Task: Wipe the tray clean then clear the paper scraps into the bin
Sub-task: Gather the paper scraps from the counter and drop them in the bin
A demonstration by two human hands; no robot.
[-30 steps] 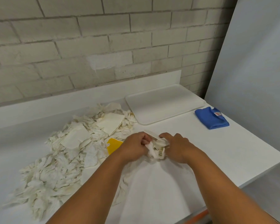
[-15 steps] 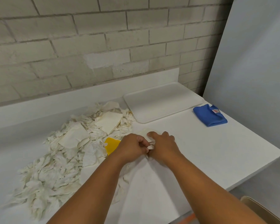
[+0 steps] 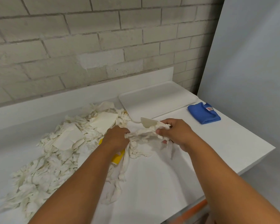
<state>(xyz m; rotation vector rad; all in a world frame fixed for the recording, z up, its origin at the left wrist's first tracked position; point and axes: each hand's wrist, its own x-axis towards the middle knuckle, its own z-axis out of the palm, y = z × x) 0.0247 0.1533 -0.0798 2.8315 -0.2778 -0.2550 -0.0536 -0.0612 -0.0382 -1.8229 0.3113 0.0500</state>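
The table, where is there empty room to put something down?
The table is bare between the blue cloth, the right hand and the front edge. The tray looks bare too. It is crowded on the left, where the paper scraps pile up.

My left hand (image 3: 116, 138) covers most of the yellow item (image 3: 118, 156), so I can't tell what it is. The red label (image 3: 209, 108) on the blue cloth (image 3: 203, 115) is too small to read. An orange object (image 3: 195, 209) at the bottom edge is cut off and blurred. The paper scraps (image 3: 44, 159) run past the lower left edge.
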